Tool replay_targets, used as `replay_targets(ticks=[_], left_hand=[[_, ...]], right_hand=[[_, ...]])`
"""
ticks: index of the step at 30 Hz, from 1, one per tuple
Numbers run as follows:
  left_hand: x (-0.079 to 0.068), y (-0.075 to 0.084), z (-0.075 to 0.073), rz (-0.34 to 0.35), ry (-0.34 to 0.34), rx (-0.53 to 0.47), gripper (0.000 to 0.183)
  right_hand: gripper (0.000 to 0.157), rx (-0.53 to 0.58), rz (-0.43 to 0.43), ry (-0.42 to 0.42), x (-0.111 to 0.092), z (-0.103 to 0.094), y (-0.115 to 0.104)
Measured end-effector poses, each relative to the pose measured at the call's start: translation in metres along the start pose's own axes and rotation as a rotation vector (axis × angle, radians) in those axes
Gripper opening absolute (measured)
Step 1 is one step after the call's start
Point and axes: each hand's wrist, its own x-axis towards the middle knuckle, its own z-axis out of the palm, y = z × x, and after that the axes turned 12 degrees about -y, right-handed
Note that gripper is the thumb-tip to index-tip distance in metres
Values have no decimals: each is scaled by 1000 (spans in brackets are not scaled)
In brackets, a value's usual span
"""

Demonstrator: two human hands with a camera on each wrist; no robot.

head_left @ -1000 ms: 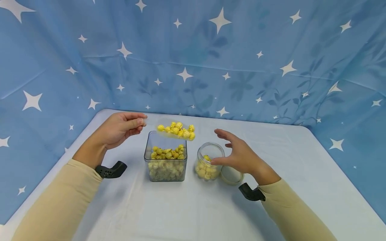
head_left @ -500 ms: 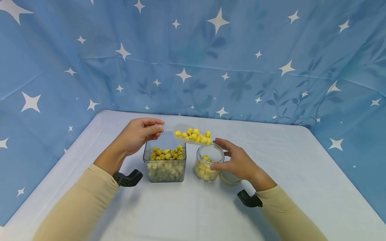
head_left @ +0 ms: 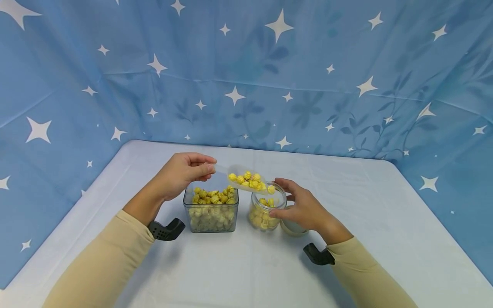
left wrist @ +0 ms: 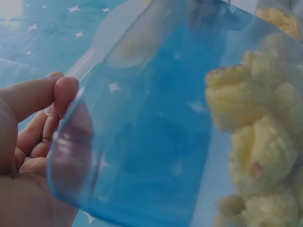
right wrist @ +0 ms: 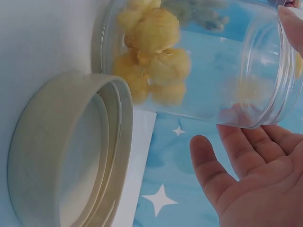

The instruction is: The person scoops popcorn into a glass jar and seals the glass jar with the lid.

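Note:
My left hand (head_left: 188, 173) pinches the handle of a clear scoop (head_left: 221, 168) between thumb and fingers. Several yellow popcorn balls (head_left: 248, 179) lie in the scoop, whose front end tips over the mouth of a clear round jar (head_left: 262, 220). One ball sits at the scoop's lip above the opening. My right hand (head_left: 308, 207) holds the jar near its rim, thumb in front and fingers behind. More popcorn (right wrist: 151, 61) fills the jar's lower part in the right wrist view. Under the scoop handle stands a clear square box (head_left: 212, 206), partly filled with popcorn.
A round cream lid (right wrist: 71, 142) lies on the table right beside the jar, partly behind the right hand in the head view. The white-covered table (head_left: 215, 269) ends at a blue star-print curtain (head_left: 246, 64) at the back.
My left hand has carried the loaded scoop rightward from over the box to the jar and tipped it down. My right hand has closed in on the jar's rim.

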Motion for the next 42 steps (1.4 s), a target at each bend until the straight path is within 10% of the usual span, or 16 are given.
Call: replay_targets(ticks=[42], left_hand=[[16,30,12,-10,-9,145,32]], right_hand=[[88,43,-23,-24,-1,-3,3]])
